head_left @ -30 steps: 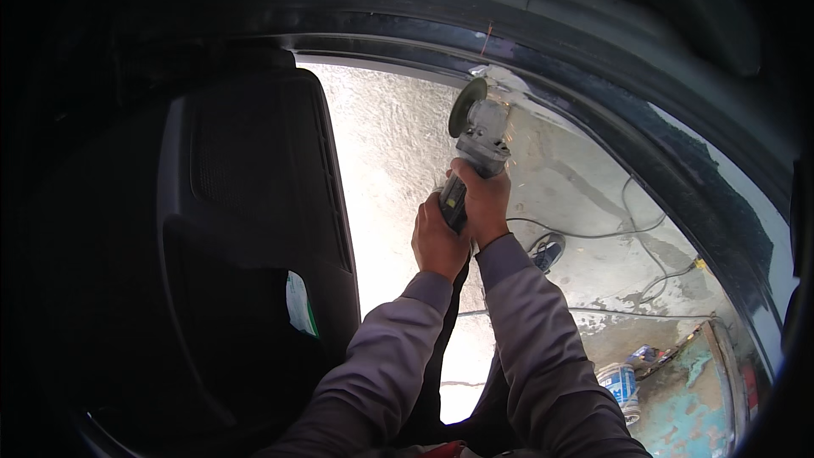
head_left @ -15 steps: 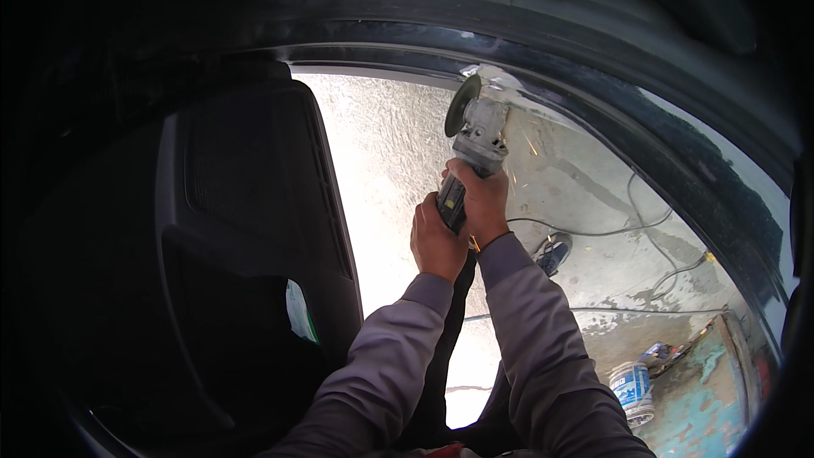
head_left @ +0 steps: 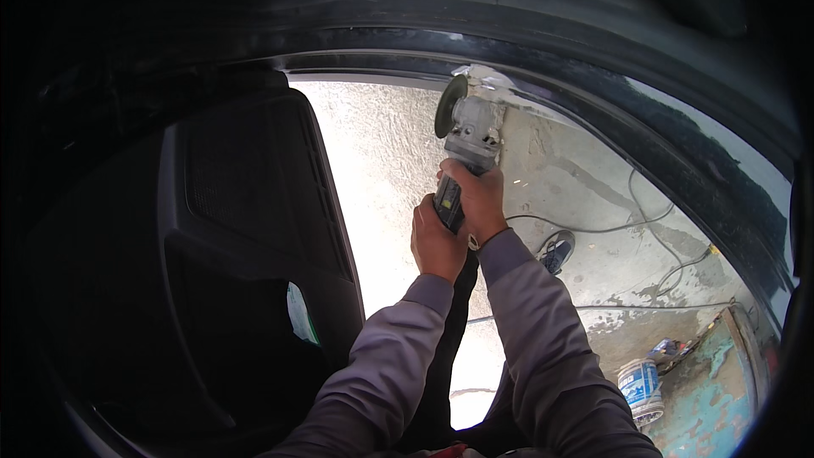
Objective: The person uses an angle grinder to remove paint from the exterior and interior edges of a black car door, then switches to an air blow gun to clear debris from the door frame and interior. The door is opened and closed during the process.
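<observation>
Both of my hands grip a grey angle grinder [head_left: 472, 125] and point it away from me. My left hand [head_left: 436, 240] is wrapped round the rear of its dark body. My right hand [head_left: 483, 202] closes round the body farther forward, just behind the head. The grinder's thin dark disc [head_left: 451, 107] stands on edge at the left of the head. Its far edge is close to a bare, silvery scraped patch [head_left: 486, 78] on the dark car door sill [head_left: 373, 62]; I cannot tell if they touch.
An open car door [head_left: 254, 170] with a black inner panel stands at my left. A power cord [head_left: 585, 227] crosses the concrete floor on the right. My shoe [head_left: 555, 251] shows beside it. A white and blue bucket [head_left: 639, 390] stands near a worn turquoise board [head_left: 708, 382] at lower right.
The grinder's head and disc have shifted slightly left. Bright sparks near the tool and my right wrist have mostly gone; only faint specks remain. Both hands keep their hold.
</observation>
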`<state>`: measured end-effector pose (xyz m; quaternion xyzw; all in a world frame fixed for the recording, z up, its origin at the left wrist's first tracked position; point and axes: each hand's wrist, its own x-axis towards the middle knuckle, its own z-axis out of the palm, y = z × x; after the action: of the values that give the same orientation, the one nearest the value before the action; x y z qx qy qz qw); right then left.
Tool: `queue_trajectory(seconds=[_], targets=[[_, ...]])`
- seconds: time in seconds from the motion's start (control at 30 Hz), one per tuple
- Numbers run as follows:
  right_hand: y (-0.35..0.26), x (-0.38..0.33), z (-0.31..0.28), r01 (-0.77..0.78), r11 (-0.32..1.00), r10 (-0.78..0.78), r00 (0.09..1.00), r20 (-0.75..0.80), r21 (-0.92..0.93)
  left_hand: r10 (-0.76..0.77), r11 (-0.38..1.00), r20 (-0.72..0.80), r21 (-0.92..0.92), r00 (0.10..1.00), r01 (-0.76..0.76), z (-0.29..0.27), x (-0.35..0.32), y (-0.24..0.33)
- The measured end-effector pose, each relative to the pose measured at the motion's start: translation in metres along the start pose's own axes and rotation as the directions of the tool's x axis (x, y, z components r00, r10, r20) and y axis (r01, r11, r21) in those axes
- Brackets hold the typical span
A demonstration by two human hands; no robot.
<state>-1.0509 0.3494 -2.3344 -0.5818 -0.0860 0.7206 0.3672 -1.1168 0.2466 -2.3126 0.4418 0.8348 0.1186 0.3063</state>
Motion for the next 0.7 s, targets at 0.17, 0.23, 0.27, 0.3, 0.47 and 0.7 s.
queue_trajectory(seconds=[0.17,0.23,0.27,0.3,0.47,0.7], targets=[[0.006,0.001,-0.008,-0.021,0.999,0.021,1.000,-0.022,-0.035,-0.015,1.000,0.019,-0.008,1.000,0.015,0.005,-0.005,-0.002],[0.009,0.001,-0.010,-0.031,0.998,0.031,0.999,-0.009,-0.048,-0.026,1.000,0.025,-0.011,0.999,0.026,0.008,-0.007,-0.004],[0.010,0.001,-0.011,-0.015,0.999,0.015,1.000,-0.005,-0.038,-0.028,1.000,0.034,-0.007,0.999,0.028,0.008,-0.007,-0.005],[0.011,0.001,-0.011,0.000,1.000,0.000,1.000,-0.012,-0.031,-0.025,1.000,0.022,-0.014,0.999,0.025,0.009,-0.008,-0.006],[0.011,-0.002,-0.009,0.017,0.999,-0.018,1.000,-0.013,-0.037,-0.022,1.000,-0.007,-0.020,1.000,0.022,0.008,-0.009,-0.006],[0.005,-0.010,-0.004,0.043,0.988,-0.049,0.998,-0.033,-0.149,-0.081,0.994,0.034,-0.068,0.996,0.083,-0.002,-0.015,0.002]])
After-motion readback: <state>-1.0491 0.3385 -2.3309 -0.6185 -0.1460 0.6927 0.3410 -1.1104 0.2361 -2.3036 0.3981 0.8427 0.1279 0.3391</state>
